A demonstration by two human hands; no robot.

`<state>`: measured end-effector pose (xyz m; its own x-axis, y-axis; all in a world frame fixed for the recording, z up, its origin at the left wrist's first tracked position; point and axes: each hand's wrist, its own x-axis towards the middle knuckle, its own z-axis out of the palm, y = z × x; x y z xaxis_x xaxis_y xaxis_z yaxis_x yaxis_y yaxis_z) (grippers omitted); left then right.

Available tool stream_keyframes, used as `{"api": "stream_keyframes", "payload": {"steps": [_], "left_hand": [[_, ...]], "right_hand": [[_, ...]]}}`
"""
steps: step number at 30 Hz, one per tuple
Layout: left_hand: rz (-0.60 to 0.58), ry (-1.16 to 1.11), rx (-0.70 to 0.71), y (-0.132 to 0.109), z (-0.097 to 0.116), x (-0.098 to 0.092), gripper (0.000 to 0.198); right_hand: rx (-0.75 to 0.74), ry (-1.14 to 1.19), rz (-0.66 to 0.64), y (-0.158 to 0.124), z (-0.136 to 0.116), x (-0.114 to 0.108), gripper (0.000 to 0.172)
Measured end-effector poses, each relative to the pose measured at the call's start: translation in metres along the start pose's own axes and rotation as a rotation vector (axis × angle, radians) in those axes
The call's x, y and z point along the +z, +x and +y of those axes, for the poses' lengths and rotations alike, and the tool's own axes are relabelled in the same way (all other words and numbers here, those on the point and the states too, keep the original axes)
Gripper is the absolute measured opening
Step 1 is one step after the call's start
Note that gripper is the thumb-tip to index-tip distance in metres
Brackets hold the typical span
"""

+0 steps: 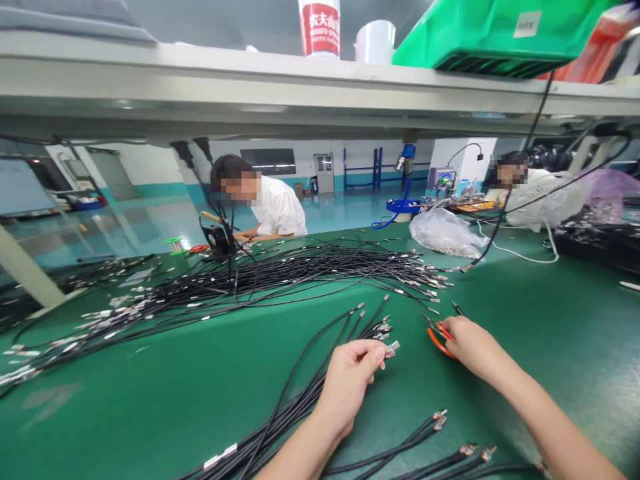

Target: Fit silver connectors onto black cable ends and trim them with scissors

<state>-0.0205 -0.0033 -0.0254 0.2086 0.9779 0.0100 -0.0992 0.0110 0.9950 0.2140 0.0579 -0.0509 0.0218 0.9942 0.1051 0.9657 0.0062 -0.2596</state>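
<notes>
Left hand: the left hand (347, 380) is closed, and a black cable (373, 350) with a metal terminal is pinched between the thumb and fingers.
Right hand: the right hand (470, 347) is curled over the orange handles of small pliers (439, 339); the black tips are pointed away from the person.
Cables: loose cables with terminals (385, 327) are laid on a green mat (560, 347), just beyond the left hand. More cables (420, 430) are lying near the lower edge, and a large bundle (300, 267) is spread farther ahead.
Writing: the characters "农夫山" can be read on a red and white cup (320, 27). A white label (527, 24) is seen on a green crate (500, 37), but its writing is too small to be read.
Around: a clear bag (443, 233) is placed on the mat. A small fan (217, 240) and a soldering iron (210, 217) are seen beyond the bundle.
In the way: the view of the room is partly blocked by a shelf (300, 87) above the mat.
Others: a co-worker in a white shirt (277, 207) is seated ahead, and a second co-worker (510, 170) is seen at the right.
</notes>
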Motion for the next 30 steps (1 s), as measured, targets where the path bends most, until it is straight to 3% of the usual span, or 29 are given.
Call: {"api": "stream_keyframes", "payload": {"steps": [2,6,10,17,30], "left_hand": [[-0.006,0.017,0.01,0.001,0.002,-0.002,0.026],[-0.035,0.017,0.005,0.004,0.001,-0.005,0.026],[-0.037,0.025,-0.019,0.006,0.0,-0.005,0.025],[0.005,0.072,0.022,0.004,0.004,-0.003,0.024],[0.021,0.165,0.067,0.005,0.001,-0.002,0.02]], "right_hand": [[-0.083,0.057,0.034,-0.004,0.0,-0.009,0.022],[-0.416,0.396,0.134,-0.017,-0.008,-0.023,0.025],[-0.569,0.431,0.142,-0.029,-0.025,-0.032,0.024],[-0.618,0.371,0.027,-0.033,-0.034,-0.04,0.021],[-0.603,0.288,-0.05,-0.032,-0.03,-0.039,0.02]]}}
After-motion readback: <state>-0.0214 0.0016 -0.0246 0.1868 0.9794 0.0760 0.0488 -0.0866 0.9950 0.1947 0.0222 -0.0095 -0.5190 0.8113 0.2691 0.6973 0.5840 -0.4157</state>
